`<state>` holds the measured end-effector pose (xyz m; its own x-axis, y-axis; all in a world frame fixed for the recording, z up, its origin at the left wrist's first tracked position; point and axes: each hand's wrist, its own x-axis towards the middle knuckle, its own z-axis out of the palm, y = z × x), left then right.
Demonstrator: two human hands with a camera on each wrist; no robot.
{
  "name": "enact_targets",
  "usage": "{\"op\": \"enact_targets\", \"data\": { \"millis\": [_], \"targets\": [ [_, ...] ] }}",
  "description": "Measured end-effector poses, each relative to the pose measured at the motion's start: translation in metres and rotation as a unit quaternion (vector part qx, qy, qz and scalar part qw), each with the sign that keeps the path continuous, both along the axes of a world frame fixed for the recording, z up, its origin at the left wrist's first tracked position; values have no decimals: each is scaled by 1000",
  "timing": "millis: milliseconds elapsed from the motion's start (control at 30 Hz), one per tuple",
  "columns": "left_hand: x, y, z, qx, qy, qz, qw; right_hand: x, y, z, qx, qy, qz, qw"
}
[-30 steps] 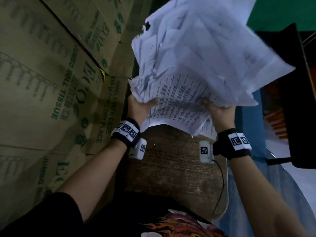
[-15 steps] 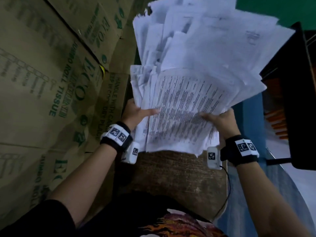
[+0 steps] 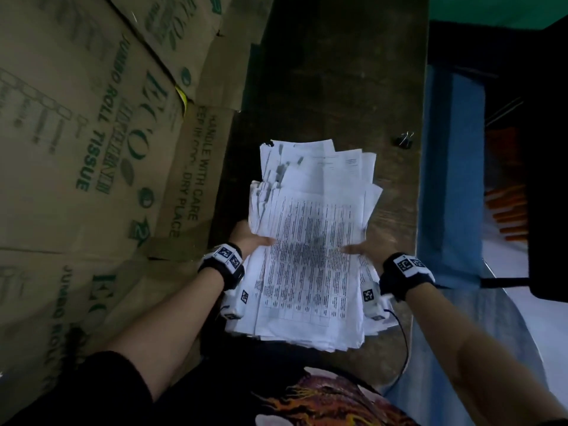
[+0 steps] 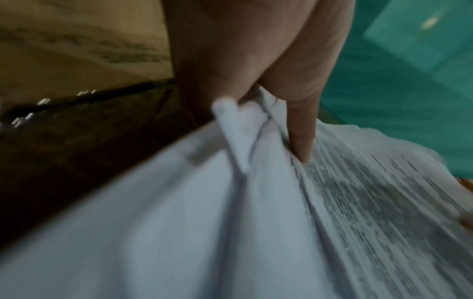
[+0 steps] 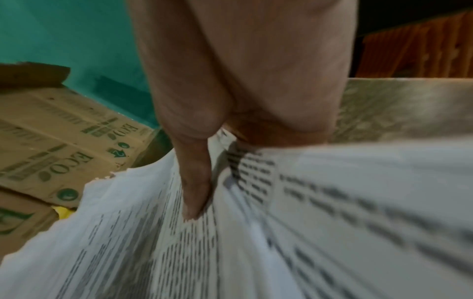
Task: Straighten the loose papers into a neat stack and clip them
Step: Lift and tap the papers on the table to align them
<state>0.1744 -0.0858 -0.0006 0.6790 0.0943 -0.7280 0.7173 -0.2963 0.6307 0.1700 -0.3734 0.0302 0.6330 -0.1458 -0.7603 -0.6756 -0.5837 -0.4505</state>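
Note:
A thick, uneven stack of printed white papers (image 3: 310,241) is held over the dark wooden table (image 3: 332,87), its sheets fanned and offset at the far end. My left hand (image 3: 250,239) grips the stack's left edge, thumb on top of the papers (image 4: 230,222), fingers hidden below. My right hand (image 3: 365,249) grips the right edge the same way, its thumb pressing the printed top sheet of the papers (image 5: 307,222). A black binder clip (image 3: 403,139) lies on the table beyond the stack, toward the right edge.
Stacked cardboard boxes (image 3: 92,149) printed with green lettering wall in the table's left side. A blue cloth (image 3: 451,167) and a dark piece of furniture (image 3: 550,179) lie to the right. A thin black cable (image 3: 402,339) runs from my right wrist.
The papers were raised high and tilted up; both hands have brought them down toward the table, and the sheets are drawn closer together. The binder clip has come into view.

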Motion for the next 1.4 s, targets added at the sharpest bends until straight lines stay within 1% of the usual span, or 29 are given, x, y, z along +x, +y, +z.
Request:
{"op": "enact_targets", "data": {
  "millis": [33,100,133,167,200,233,267,300,367,400,433,500,533,600,667,733,767,800,867,933,967,1000,1067,1100,1167,1233,1300,1333,1400],
  "targets": [
    [1,0,1,24,-9,-20,999,5,-2,-3,0,15,0,1000],
    [6,-2,3,129,-70,-71,987,19,-5,-1,-13,-3,37,999],
    [9,-4,5,192,-114,-97,970,27,-8,0,-17,-34,43,998],
    [13,-8,17,248,-160,-119,948,36,-9,3,-44,-66,50,996],
    [19,-13,19,281,-195,-146,928,47,-11,0,-95,-96,58,989],
    [26,-19,21,291,-213,-189,913,58,-8,3,-153,-111,72,979],
    [34,-25,22,285,-220,-245,900,70,-4,6,-195,-124,85,969],
    [42,-33,21,276,-218,-311,883,83,1,9,-210,-135,103,963],
    [54,-46,18,280,-191,-418,843,111,16,19,-217,-141,158,953],
    [59,-51,14,294,-172,-452,825,125,20,18,-217,-135,184,949],
    [62,-53,11,307,-155,-472,812,136,24,20,-218,-112,199,949],
    [66,-55,6,323,-131,-487,801,160,18,1,-214,-48,195,956],
    [68,-55,5,327,-126,-490,798,170,11,-8,-213,-16,171,962],
    [70,-54,3,333,-124,-492,795,185,-2,-24,-184,4,100,978],
    [71,-54,2,331,-130,-483,800,188,-3,-20,-107,-4,17,994],
    [71,-56,0,327,-131,-474,807,187,1,-9,-18,22,-24,999],
    [71,-56,-1,326,-131,-471,809,184,2,-2,3,36,-31,999],
    [71,-57,-1,327,-131,-468,811,184,-1,-4,25,35,-41,998],
    [72,-56,-3,327,-127,-460,815,185,-11,-13,69,12,-42,997],
    [72,-55,-4,312,-133,-437,833,180,-11,-10,96,-12,-44,994],
    [71,-56,-5,293,-140,-405,855,175,-3,3,96,-33,-44,994],
    [71,-56,-6,264,-154,-352,885,172,-2,7,100,-65,-45,992],
    [72,-54,-9,196,-185,-211,940,167,0,17,112,-132,-35,984],
    [74,-53,-8,163,-194,-147,956,163,1,23,118,-153,-32,981],
    [80,-49,-5,100,-214,-41,971,156,-1,32,133,-186,-24,973],
    [86,-44,4,28,-214,53,975,147,-4,39,148,-201,-23,968],
    [94,-40,10,-12,-188,109,976,138,-5,43,161,-216,-22,963],
    [98,-37,15,-1,-169,119,978,134,-5,45,170,-220,-25,960],
    [104,-31,20,69,-140,112,981,129,-5,50,187,-225,-39,955]
  ]
}}
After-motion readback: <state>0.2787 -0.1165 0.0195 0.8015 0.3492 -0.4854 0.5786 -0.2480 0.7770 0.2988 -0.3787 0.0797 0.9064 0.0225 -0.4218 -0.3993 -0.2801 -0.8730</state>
